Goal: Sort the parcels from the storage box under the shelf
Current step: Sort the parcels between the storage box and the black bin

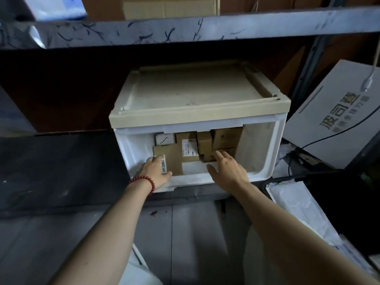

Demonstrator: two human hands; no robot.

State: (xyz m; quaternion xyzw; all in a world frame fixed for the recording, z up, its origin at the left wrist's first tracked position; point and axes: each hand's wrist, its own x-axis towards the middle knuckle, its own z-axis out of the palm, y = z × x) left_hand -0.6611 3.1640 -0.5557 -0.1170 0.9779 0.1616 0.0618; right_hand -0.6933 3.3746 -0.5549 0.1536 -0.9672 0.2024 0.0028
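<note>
As both arms reach into the storage box (273, 140) under the shelf (185, 31), the left hand (153, 170) grips a small white parcel (163, 164); the right hand (228, 167), fingers spread, opens toward the brown parcels (224, 138) stacked behind; these are probably best lifted singly.

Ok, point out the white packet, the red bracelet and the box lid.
white packet (163, 164), head view, printed face.
red bracelet (144, 177), head view, middle beads.
box lid (195, 95), head view, top middle.

Head view looks forward and down, near the storage box (195, 95) under the shelf (185, 31).
</note>
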